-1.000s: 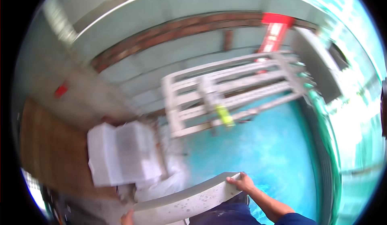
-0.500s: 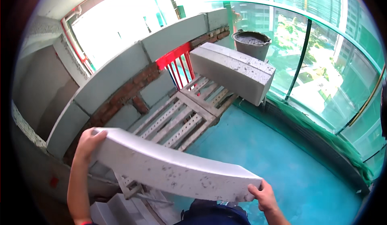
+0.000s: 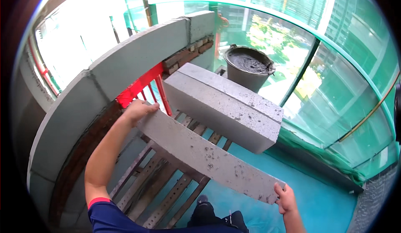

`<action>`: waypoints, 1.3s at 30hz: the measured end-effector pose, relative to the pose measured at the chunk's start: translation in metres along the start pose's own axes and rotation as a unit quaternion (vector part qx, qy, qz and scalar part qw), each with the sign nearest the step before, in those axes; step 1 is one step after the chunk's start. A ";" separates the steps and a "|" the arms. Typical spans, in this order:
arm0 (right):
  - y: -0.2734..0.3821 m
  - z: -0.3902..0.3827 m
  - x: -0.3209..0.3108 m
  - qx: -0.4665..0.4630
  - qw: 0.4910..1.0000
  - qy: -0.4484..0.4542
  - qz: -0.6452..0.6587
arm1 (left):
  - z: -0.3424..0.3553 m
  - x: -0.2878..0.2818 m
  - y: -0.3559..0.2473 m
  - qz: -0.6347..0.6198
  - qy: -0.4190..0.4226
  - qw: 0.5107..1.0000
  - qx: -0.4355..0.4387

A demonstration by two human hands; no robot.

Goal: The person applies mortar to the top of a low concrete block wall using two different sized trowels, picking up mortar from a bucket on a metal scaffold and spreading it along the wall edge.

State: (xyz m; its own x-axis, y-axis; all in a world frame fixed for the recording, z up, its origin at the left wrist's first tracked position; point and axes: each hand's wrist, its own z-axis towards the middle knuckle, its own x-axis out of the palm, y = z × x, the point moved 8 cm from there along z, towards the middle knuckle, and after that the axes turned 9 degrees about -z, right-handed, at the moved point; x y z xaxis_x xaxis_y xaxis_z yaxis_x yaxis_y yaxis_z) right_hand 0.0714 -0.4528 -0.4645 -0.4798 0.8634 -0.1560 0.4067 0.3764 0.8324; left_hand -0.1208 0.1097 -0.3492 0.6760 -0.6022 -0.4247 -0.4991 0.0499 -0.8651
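The left hand (image 3: 140, 110) and right hand (image 3: 285, 198) curl closed on the grey slab (image 3: 209, 156), its far edge now nearer the paired blocks (image 3: 225, 103), a gap between.

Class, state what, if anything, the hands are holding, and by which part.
A long, grey, rectangular masonry block, held at its two opposite ends: the left hand grips its left end, the right hand its right end.
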 end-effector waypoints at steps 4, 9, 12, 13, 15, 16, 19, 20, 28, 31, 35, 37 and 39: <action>0.055 0.036 0.038 -0.001 0.999 0.036 0.007 | 0.085 0.006 -0.018 -0.001 -0.018 0.999 0.045; 0.076 0.083 0.065 0.003 0.998 0.041 -0.055 | 0.166 0.005 0.005 0.205 -0.135 0.963 0.110; 0.062 0.073 0.056 -0.044 0.998 0.039 0.008 | 0.155 0.054 0.003 0.324 -0.186 0.910 0.180; 0.049 0.067 0.055 -0.038 0.998 0.054 0.003 | 0.144 0.051 0.003 0.325 -0.228 0.890 0.224; 0.015 0.066 0.048 -0.037 0.997 0.060 0.018 | 0.119 0.046 0.001 0.296 -0.309 0.856 0.292; 0.001 0.063 0.049 -0.020 0.996 0.082 0.039 | 0.105 0.042 0.006 0.264 -0.327 0.852 0.312; -0.047 0.064 0.054 0.022 0.986 0.164 0.011 | 0.037 0.040 0.026 0.156 -0.332 0.868 0.334; -0.069 0.066 0.054 0.035 0.984 0.176 -0.018 | 0.010 0.044 0.034 0.123 -0.322 0.883 0.318; -0.277 0.090 0.031 -0.127 0.822 0.294 -0.471 | -0.324 0.129 0.085 0.016 -0.131 0.967 0.219; -0.347 0.103 0.000 -0.159 0.782 0.374 -0.473 | -0.407 0.183 0.140 -0.002 -0.136 0.980 0.147; -0.415 0.115 -0.025 -0.199 0.634 0.459 -0.590 | -0.536 0.260 0.270 -0.162 -0.152 0.974 -0.048; -0.417 0.114 -0.010 -0.182 0.633 0.464 -0.592 | -0.590 0.285 0.310 -0.198 -0.175 0.959 -0.100; -0.423 0.131 0.007 -0.188 0.643 0.459 -0.584 | -0.620 0.297 0.355 -0.190 -0.215 0.950 -0.125</action>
State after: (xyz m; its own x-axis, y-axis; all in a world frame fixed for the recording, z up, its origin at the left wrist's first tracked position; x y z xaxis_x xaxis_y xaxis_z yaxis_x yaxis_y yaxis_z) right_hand -0.0017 -0.5618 -0.8871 -0.6141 -0.5609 -0.5552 -0.7811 0.3313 0.5293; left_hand -0.4335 -0.5454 -0.6167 0.9652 -0.1550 -0.2106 -0.2514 -0.3282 -0.9105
